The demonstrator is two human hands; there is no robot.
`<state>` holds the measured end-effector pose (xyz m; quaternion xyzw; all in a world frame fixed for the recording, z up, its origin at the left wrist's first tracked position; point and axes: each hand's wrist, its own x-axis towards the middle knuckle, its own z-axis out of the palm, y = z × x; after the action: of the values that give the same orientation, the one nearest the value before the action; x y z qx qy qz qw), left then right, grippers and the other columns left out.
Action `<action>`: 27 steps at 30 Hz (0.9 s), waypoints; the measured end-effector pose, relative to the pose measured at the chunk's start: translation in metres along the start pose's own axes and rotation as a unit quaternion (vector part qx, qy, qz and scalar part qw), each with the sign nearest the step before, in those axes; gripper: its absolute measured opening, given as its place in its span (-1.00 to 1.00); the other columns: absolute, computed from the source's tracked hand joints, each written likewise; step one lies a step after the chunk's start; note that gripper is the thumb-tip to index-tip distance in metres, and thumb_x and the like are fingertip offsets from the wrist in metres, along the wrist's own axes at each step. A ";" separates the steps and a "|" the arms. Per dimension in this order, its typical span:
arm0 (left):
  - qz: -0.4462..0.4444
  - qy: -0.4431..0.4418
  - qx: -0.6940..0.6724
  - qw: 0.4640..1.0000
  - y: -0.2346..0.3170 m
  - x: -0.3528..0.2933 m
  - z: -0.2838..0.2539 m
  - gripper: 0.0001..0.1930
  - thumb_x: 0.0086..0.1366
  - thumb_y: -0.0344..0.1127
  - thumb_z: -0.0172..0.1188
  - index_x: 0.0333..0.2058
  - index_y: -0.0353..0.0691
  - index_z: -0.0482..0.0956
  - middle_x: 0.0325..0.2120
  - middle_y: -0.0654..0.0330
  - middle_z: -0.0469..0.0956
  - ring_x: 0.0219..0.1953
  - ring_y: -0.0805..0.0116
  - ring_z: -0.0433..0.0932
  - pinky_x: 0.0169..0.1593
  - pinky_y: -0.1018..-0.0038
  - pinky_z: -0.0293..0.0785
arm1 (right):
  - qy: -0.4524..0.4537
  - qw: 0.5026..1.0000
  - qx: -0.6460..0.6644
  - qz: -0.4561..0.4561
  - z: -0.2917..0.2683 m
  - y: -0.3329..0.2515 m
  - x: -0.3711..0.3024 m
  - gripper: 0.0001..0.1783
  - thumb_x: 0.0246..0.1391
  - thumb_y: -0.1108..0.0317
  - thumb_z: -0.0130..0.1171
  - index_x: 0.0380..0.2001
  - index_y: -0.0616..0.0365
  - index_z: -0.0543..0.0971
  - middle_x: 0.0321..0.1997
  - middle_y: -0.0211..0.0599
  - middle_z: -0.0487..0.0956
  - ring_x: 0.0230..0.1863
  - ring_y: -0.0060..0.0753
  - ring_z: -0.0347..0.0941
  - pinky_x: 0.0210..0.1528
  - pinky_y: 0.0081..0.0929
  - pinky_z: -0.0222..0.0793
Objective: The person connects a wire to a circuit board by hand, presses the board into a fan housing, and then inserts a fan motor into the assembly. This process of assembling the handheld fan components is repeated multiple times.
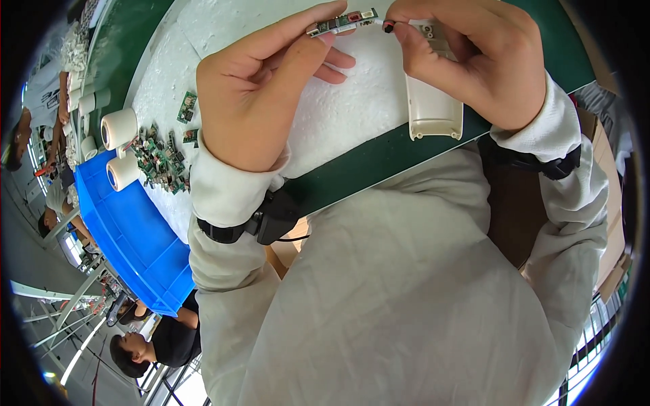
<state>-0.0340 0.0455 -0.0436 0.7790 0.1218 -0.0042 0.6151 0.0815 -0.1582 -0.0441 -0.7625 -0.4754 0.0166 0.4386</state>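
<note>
- We see the left hand (254,95) with thumb and fingers clamped on a green circuit board (332,26), at the far side, over the white sheet (369,101).
- Right hand (481,61): thumb and forefinger pinched together on a small black-and-red piece (388,26), just right of the board.
- Pale casing (437,115) below the right hand; we cannot tell whether they touch.
- At left we note piled circuit boards (161,159), beside a blue bin (135,223).
</note>
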 end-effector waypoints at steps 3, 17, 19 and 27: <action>0.002 -0.012 -0.005 1.000 -0.004 0.001 -0.002 -0.65 0.45 -0.49 0.15 0.16 -0.46 0.55 -0.08 -0.05 0.68 -0.10 0.23 0.70 -0.03 0.41 0.66 | -0.022 0.998 0.012 0.050 -0.003 -0.006 0.002 -0.86 -0.08 0.50 0.39 -0.38 0.21 0.68 -0.57 -0.25 0.59 -0.67 -0.31 0.48 -0.57 -0.48 0.38; 0.011 -0.074 -0.199 0.977 -0.012 0.006 -0.003 -0.64 0.40 -0.54 0.23 0.15 -0.48 0.55 -0.11 0.03 0.69 -0.09 0.33 0.69 0.03 0.48 0.62 | 0.018 0.998 -0.059 -0.020 0.014 0.016 -0.011 -0.84 0.08 0.44 0.36 -0.23 0.16 0.72 -0.63 -0.50 0.49 -0.71 -0.69 0.15 -0.61 -0.63 0.06; 0.020 -0.079 -0.174 0.981 -0.012 0.004 -0.004 -0.64 0.39 -0.55 0.24 0.14 -0.48 0.55 -0.11 0.03 0.69 -0.08 0.33 0.69 0.04 0.48 0.62 | 0.015 0.999 -0.045 -0.023 0.015 0.017 -0.012 -0.83 0.08 0.44 0.36 -0.22 0.17 0.72 -0.65 -0.51 0.46 -0.71 -0.70 0.14 -0.61 -0.63 0.05; 0.053 -0.045 -0.152 0.986 -0.014 0.001 0.005 -0.66 0.36 -0.56 0.28 0.10 -0.42 0.61 -0.07 0.03 0.70 -0.07 0.34 0.69 0.05 0.42 0.63 | 0.003 1.000 -0.018 -0.010 0.014 0.016 -0.013 -0.80 0.10 0.46 0.34 -0.17 0.21 0.71 -0.73 -0.55 0.31 -0.70 -0.75 0.12 -0.60 -0.66 0.01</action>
<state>-0.0349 0.0444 -0.0586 0.6811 0.0514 0.0119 0.7303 0.0799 -0.1612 -0.0683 -0.7657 -0.4818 0.0012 0.4261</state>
